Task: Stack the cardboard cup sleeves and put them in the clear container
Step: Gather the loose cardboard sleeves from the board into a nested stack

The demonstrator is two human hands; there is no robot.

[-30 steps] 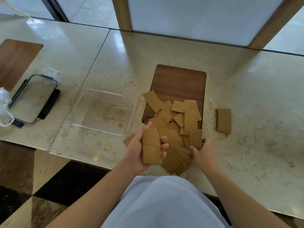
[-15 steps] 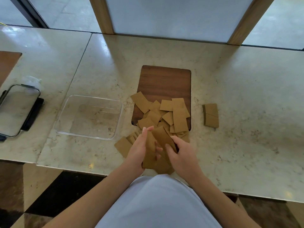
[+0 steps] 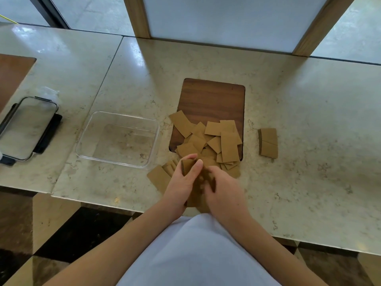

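Several flat brown cardboard cup sleeves (image 3: 213, 141) lie in a loose pile across the near end of a dark wooden board (image 3: 213, 100) and the marble table. My left hand (image 3: 182, 182) grips a small stack of sleeves (image 3: 186, 165) on edge near the table's front. My right hand (image 3: 223, 190) is pressed against the same stack from the right, its fingers blurred. A separate sleeve (image 3: 268, 142) lies alone to the right. The clear container (image 3: 118, 138) sits to the left of the pile with nothing in it.
A glass lid on a black base (image 3: 24, 129) rests at the far left, with another wooden board (image 3: 12, 73) behind it. The table's front edge runs just under my wrists. Wooden window posts (image 3: 138, 16) stand behind the table.
My right hand picked a sleeve from the pile and brought it to the stack in my left hand. Both hands now meet around the stack. The view shifted slightly.
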